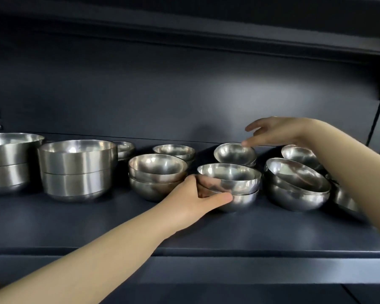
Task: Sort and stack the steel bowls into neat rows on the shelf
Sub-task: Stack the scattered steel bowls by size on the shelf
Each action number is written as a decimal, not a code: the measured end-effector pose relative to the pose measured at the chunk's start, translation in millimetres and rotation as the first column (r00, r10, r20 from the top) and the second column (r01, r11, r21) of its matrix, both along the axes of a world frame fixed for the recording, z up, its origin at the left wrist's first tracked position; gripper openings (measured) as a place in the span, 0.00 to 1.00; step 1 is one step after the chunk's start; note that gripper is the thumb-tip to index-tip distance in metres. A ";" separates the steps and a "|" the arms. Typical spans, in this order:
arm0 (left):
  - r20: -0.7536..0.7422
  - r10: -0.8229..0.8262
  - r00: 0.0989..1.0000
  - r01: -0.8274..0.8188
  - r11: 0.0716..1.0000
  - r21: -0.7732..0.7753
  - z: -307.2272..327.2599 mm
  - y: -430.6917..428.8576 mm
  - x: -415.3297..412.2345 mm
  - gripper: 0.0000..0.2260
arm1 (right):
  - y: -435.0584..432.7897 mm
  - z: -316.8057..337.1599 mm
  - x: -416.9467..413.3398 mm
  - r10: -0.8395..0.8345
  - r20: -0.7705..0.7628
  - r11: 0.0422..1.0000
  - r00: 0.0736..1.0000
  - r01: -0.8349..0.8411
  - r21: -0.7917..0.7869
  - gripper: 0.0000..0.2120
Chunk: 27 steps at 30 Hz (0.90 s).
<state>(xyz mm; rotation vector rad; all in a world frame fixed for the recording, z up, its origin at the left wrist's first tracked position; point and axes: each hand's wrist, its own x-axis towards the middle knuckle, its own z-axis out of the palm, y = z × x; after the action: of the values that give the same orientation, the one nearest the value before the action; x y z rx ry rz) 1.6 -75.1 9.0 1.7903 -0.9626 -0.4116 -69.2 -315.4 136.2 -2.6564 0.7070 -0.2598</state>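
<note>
Left hand [198, 195] grips the left side of a two-bowl stack [230, 185] on the dark shelf [97, 220]; thumb on the lower bowl, fingers curled behind the upper. Both sit mouth-up, rims near level. Right hand [274, 132] hovers spread, fingers loose, one fingertip at the rim of a tilted small bowl [235, 152] just behind the stack, mouth tipped toward the camera. Left of the left hand: another round-bowl stack [157, 176], then straight-sided bowl stacks [77, 170]. Under the right forearm: a leaning stack [296, 185], mouths canted left.
</note>
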 end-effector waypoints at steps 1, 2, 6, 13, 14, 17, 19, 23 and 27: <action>0.008 0.008 1.000 -0.008 1.000 -0.003 -1.5 1.2 1.7 0.16 | -3.9 0.1 4.8 0.029 -0.017 1.000 0.999 -0.030 -0.011 0.37; 0.015 0.015 1.000 -0.015 1.000 -0.005 -2.7 2.5 2.9 0.17 | -7.4 -0.4 9.6 0.056 -0.041 0.998 0.998 -0.056 -0.021 0.38; 0.062 0.056 0.997 -0.055 0.998 -0.014 -1.4 4.9 -0.5 0.14 | -20.4 -7.4 31.5 0.114 -0.148 0.993 0.982 -0.118 -0.021 0.44; 0.053 0.091 0.994 -0.088 0.995 -0.054 2.2 3.9 -7.2 0.07 | -37.6 -19.9 55.4 0.144 -0.260 0.986 0.955 -0.161 -0.046 0.51; 0.045 0.094 0.995 -0.091 0.994 -0.063 2.4 3.2 -7.7 0.06 | -39.2 -20.5 56.9 0.145 -0.265 0.986 0.953 -0.160 -0.037 0.52; 0.034 0.097 0.995 -0.094 0.993 -0.076 2.3 1.8 -7.2 0.07 | -43.6 -22.7 61.3 0.152 -0.278 0.984 0.948 -0.171 -0.044 0.51; 0.027 0.096 0.995 -0.093 0.992 -0.082 1.7 1.9 -7.1 0.06 | -45.4 -24.0 63.4 0.151 -0.289 0.983 0.945 -0.174 -0.056 0.50; 0.025 0.097 0.995 -0.094 0.992 -0.088 1.2 1.5 -7.6 0.05 | -48.5 -25.3 66.2 0.146 -0.295 0.983 0.944 -0.172 -0.061 0.50; 0.021 0.091 0.996 -0.089 0.992 -0.088 1.5 2.0 -6.5 0.05 | -55.6 -26.5 68.4 0.148 -0.283 0.985 0.947 -0.166 -0.040 0.52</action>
<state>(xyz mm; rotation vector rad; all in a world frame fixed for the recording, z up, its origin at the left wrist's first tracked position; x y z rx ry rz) -4.9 -73.1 10.5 1.7558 -0.8998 -0.2872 -0.8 -371.0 109.6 -2.8230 0.5715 0.1436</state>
